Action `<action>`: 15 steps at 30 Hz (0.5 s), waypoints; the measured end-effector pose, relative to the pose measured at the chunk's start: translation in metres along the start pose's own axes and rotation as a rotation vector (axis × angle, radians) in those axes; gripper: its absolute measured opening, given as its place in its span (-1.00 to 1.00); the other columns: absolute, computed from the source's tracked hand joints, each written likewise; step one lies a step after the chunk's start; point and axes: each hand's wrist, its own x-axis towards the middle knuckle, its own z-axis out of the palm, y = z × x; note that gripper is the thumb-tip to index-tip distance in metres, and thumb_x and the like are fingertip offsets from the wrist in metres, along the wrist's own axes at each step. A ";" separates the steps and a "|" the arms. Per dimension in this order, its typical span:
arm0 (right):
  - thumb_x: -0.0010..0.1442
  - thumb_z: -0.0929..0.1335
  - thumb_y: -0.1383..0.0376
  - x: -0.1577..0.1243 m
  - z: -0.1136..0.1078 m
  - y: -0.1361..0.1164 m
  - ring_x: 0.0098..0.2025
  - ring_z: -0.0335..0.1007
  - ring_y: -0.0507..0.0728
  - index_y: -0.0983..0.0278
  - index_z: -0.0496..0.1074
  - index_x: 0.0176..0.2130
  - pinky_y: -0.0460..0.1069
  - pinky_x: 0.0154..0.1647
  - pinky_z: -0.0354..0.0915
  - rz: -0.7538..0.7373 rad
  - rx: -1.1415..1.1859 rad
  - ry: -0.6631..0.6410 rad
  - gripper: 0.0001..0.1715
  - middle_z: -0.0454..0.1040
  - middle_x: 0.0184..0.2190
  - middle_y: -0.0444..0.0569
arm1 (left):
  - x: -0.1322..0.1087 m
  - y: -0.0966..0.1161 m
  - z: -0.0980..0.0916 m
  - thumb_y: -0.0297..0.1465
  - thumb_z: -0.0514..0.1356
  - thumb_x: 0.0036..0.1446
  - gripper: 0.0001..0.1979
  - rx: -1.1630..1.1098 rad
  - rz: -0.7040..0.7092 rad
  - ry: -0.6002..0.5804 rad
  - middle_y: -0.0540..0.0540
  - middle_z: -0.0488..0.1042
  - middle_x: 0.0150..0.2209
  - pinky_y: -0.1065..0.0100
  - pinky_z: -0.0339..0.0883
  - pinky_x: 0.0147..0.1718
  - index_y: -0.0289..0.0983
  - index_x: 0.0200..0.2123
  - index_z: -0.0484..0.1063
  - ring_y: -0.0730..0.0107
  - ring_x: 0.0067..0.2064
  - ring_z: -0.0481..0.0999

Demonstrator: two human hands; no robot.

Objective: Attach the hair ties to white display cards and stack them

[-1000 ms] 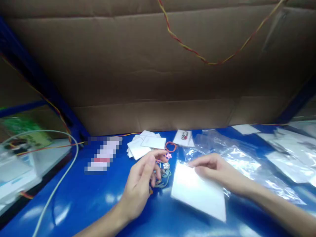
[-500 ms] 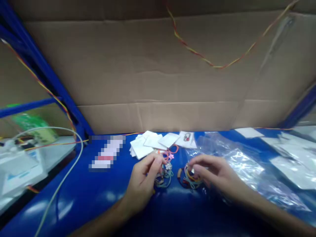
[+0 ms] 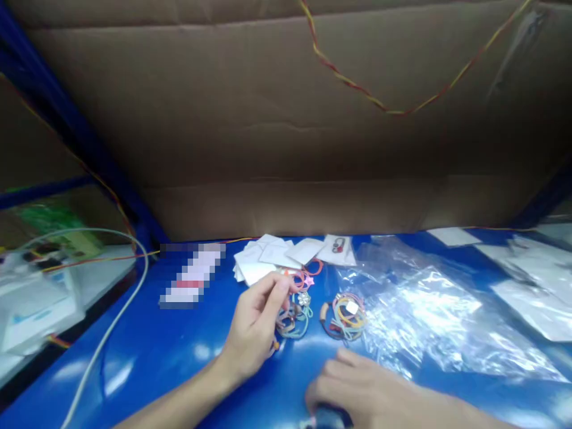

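Observation:
On the blue table (image 3: 187,357) lies a bundle of coloured hair ties (image 3: 351,319), with a small white square piece on top. A second group of hair ties (image 3: 295,322), pale blue and brown with a silver flower charm, sits just right of my left hand (image 3: 252,328). Its thumb and forefinger are pinched together above that group; what is between them is hidden. Red hair ties with a pink star (image 3: 308,281) lie behind. Near the front edge of the view, my right hand (image 3: 353,384) is blurred, over something dark and partly hidden (image 3: 330,415).
White square cards (image 3: 254,259) and a small printed packet (image 3: 337,249) lie at the back. Clear plastic bags (image 3: 429,316) spread to the right, near more white sheets (image 3: 531,310). A white cable (image 3: 109,333) curves at left. Cardboard (image 3: 286,131) stands behind.
My right hand has left the right bundle of hair ties and come toward me, low in the view. That bundle now shows fully. My left hand has barely moved.

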 end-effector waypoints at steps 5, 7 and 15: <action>0.49 0.27 0.15 0.002 -0.026 -0.004 -0.10 0.48 0.20 0.21 0.48 0.18 0.11 0.17 0.28 -0.101 -0.291 0.029 -0.61 0.59 -0.04 0.04 | 0.000 0.002 -0.002 -0.25 0.10 0.41 -0.68 0.079 0.041 -0.013 0.05 0.33 -0.50 0.43 0.16 -0.47 -0.27 -0.35 0.48 0.41 -0.45 0.29; 0.40 0.33 -0.02 0.000 -0.039 -0.008 -0.01 0.46 0.29 0.23 0.42 0.26 0.19 0.22 0.26 -0.050 -0.299 0.060 -0.41 0.57 0.01 0.10 | 0.001 0.002 -0.003 -0.27 0.10 0.41 -0.67 0.143 0.098 -0.054 0.03 0.36 -0.48 0.42 0.20 -0.43 -0.27 -0.38 0.48 0.39 -0.43 0.33; 0.45 0.28 0.20 -0.016 -0.073 0.024 -0.04 0.45 0.31 0.18 0.45 0.19 0.25 -0.01 0.36 0.126 -0.464 0.344 -0.62 0.51 -0.02 0.16 | 0.001 -0.003 0.001 -0.40 0.22 0.30 -0.76 0.418 0.339 -0.189 -0.02 0.47 -0.47 0.38 0.23 -0.37 -0.26 -0.45 0.52 0.37 -0.40 0.42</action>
